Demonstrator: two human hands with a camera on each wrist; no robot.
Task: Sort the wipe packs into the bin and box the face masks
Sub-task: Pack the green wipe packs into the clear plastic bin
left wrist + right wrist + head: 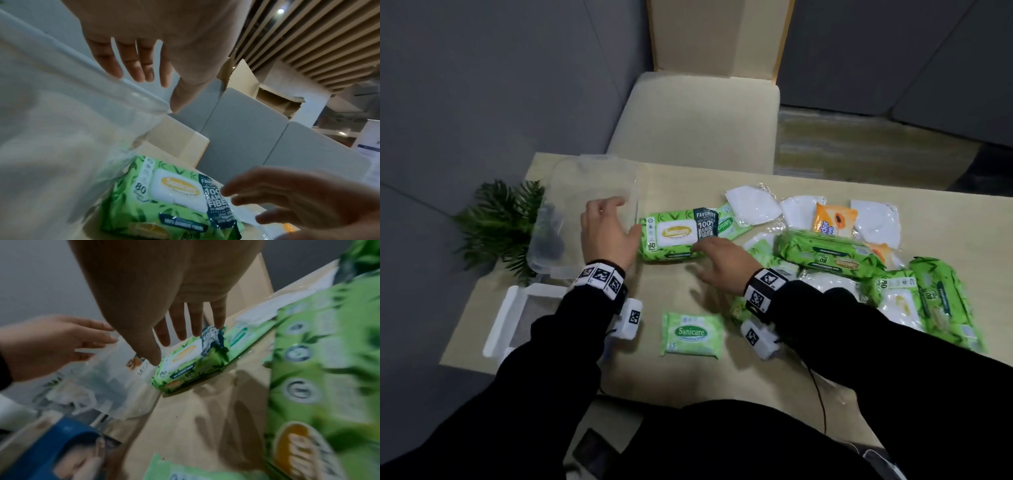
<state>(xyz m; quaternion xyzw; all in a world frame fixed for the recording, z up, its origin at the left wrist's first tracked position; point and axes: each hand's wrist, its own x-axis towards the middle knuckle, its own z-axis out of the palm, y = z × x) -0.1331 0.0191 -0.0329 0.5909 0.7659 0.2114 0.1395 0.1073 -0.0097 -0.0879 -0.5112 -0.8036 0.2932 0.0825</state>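
Note:
A large green wipe pack (678,236) lies flat on the table beside the clear plastic bin (571,192). My left hand (619,219) hovers over the bin's right rim (131,84), fingers straight and spread, holding nothing. My right hand (702,260) reaches over the same pack (195,363) with straight fingers (180,332) just above its top; whether they touch is unclear. A small Sanicare pack (691,334) lies near the front edge. White face masks (753,204) in clear wrappers lie at the back right. An open white mask box (517,315) sits front left.
More large green wipe packs (825,253) and an orange pack (834,219) are heaped at the right among the masks. A green plant (500,222) stands off the table's left edge. A beige chair (695,120) faces the far side.

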